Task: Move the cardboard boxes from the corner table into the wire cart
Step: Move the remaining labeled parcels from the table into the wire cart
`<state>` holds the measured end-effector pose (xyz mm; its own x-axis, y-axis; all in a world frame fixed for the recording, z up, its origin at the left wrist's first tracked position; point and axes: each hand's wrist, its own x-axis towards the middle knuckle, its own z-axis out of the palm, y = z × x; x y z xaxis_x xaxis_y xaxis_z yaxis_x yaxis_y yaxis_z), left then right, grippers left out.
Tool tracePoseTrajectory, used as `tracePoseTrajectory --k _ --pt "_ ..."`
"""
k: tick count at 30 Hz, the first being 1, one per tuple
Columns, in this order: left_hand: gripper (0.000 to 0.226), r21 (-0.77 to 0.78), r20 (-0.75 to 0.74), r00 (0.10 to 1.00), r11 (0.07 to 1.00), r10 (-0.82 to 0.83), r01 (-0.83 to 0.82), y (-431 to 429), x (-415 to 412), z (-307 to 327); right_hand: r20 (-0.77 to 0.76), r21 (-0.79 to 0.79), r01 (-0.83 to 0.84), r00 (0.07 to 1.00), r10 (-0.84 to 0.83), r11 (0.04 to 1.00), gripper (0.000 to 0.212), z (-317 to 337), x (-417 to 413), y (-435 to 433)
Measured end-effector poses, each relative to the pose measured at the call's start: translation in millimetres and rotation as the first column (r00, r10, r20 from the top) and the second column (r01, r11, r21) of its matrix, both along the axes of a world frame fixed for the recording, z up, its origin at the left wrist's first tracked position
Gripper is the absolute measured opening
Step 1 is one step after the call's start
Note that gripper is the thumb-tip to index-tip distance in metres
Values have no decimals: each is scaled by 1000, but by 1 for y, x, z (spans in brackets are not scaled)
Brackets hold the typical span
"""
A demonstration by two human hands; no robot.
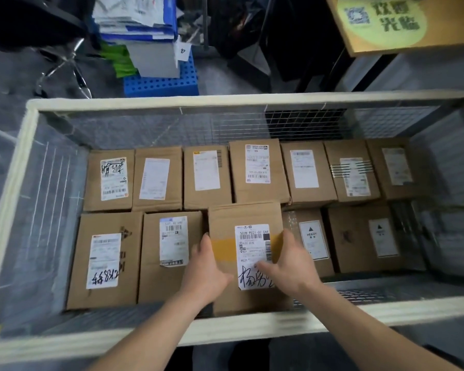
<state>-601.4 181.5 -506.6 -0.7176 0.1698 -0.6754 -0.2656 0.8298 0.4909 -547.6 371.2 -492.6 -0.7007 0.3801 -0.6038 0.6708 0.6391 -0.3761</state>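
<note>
Cart: wire cart (225, 99), pale rim, mesh walls; two rows of labelled boxes (156, 180) on its floor.
Held box: cardboard box (241, 218) in the near row, about midway along the near rim, between two neighbours.
Left hand (204, 266): grips the box's left edge, fingers wrapped round the side.
Right hand (292, 261): grips the right edge, thumb lying across the shipping label (252, 236).

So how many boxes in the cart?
12 boxes: seven in back, five in front, including one gripped by left hand and right hand. More may hide underneath.
</note>
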Motion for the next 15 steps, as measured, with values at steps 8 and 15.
tracePoseTrajectory --k 8,15 --pt "97 -34 92 996 999 -19 22 -3 -4 -10 82 -30 -23 996 25 999 59 -7 -5 -2" --pt "101 -94 136 989 993 -60 73 0 -24 -43 137 -55 -8 990 15 998 56 -42 -25 -3"
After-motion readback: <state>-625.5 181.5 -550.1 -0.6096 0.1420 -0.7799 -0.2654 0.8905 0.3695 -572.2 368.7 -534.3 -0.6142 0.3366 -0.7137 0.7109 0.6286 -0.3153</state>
